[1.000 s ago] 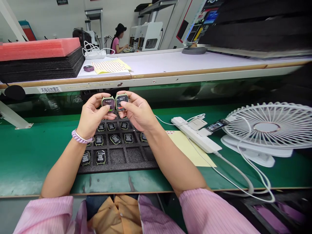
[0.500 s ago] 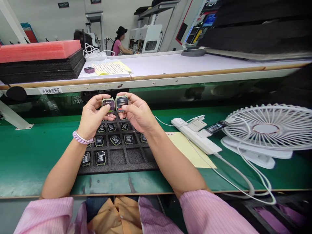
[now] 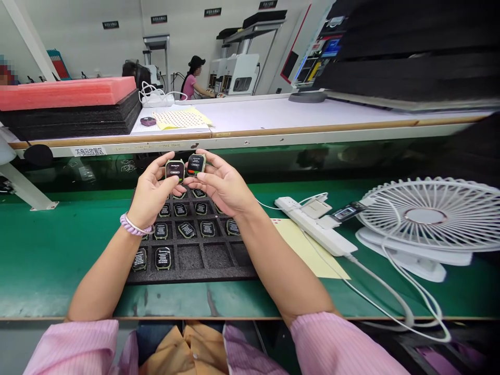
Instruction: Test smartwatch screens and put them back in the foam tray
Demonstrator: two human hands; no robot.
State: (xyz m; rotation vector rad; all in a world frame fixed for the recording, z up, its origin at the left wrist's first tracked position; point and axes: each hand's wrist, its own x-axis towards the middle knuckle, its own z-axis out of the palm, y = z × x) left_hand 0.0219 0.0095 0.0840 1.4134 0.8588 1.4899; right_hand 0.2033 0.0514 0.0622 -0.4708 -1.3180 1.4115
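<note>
My left hand (image 3: 150,192) grips a green-framed smartwatch case (image 3: 175,170) by its edges, its lit screen facing me and my thumb at the lower part of the glass. Beside it, my right hand (image 3: 222,182) holds a second smartwatch case (image 3: 196,163), tilted a little, with a red and green mark low on its screen. Neither watch has a strap in view. Below both hands lies a black foam tray (image 3: 187,273) with square pockets. Several like watches (image 3: 163,257) sit in it with text on their screens, and some front pockets hold nothing. My forearms hide parts of the tray.
Right of the tray are a yellow sheet (image 3: 308,255), a white power strip (image 3: 312,224) with plugs and cables, and a white fan (image 3: 429,213). A raised shelf (image 3: 253,117) runs across the back, with pink foam (image 3: 66,94) at left. A co-worker (image 3: 191,78) sits beyond.
The right-hand watch has tilted, and my right thumb has shifted down to its lower edge. My left thumb has also moved lower on its screen. The camera view has tipped slightly upward.
</note>
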